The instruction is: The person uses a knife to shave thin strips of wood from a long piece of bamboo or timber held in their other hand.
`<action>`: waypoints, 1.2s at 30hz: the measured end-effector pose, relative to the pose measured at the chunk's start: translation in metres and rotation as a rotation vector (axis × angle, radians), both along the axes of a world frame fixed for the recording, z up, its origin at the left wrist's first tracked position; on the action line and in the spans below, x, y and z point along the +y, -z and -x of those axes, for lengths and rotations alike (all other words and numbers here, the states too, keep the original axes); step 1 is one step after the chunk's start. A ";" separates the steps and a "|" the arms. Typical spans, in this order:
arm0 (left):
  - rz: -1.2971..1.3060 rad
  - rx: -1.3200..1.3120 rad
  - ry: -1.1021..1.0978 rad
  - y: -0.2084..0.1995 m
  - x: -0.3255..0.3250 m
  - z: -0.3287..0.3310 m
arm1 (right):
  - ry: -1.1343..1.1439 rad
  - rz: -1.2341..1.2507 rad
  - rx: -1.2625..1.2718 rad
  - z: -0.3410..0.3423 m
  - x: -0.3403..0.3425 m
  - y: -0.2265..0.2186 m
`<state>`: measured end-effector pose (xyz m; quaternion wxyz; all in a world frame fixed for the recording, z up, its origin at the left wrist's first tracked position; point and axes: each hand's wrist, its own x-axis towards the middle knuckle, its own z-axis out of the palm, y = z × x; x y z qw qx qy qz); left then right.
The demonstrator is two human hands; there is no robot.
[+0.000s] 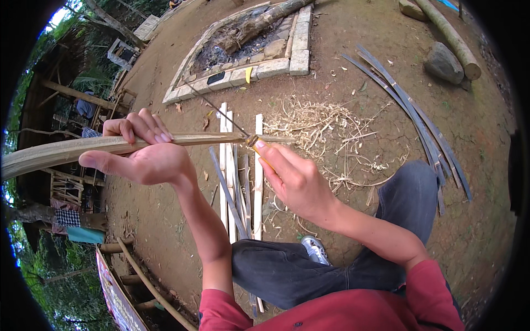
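My left hand (pixel 157 163) is closed around a long, pale bamboo strip (pixel 61 151), its palm turned up and fingers over the far edge. The strip runs nearly level from the left rim to past my right hand, tapering toward that end. My right hand (pixel 295 179) grips a knife by its yellowish handle (pixel 266 161), thumb near the handle's top. The thin dark knife blade (pixel 221 114) points up and left, crossing the strip close to the handle. Whether its edge bites into the strip is too fine to tell.
Curled shavings (pixel 331 124) cover the dirt ahead. Pale slats (pixel 258 182) lie below the strip; long dark strips (pixel 422 124) lie right. A stone-edged fire pit (pixel 270 69) holds a charred log (pixel 259 25). At far right are a rock (pixel 443 63) and a pole (pixel 452 41).
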<state>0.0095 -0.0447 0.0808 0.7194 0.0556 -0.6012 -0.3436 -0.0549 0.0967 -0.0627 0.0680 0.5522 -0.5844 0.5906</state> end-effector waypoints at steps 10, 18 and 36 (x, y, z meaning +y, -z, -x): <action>-0.020 0.008 -0.003 -0.001 0.005 0.002 | -0.019 -0.133 0.050 0.000 0.001 0.018; 0.000 -0.018 -0.022 -0.002 0.011 0.004 | -0.035 -0.149 0.007 0.000 0.009 0.005; -0.040 0.026 -0.072 -0.007 -0.010 0.002 | -0.033 -0.192 0.004 0.000 -0.009 0.049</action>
